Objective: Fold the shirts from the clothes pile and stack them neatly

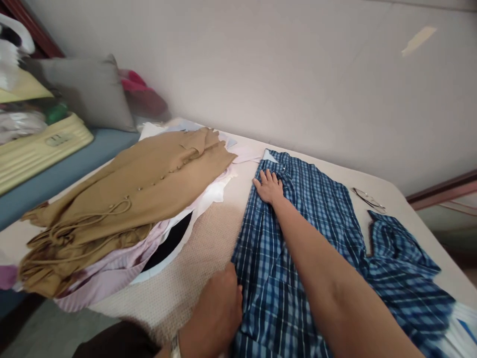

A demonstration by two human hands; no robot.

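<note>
Pressing blue plaid shirt (320, 204) flat on padded table (210, 246): right hand (269, 186) open, palm down near collar; left hand (218, 308) curled at near side edge, grip unclear. Cloth looks thin, limp, light; likely best taken by edges or shoulders.

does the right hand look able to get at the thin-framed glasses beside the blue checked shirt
Probably yes: the right hand lies flat on the blue checked shirt, and the thin-framed glasses lie uncovered on the pale table off to its right, with nothing standing between them.
</note>
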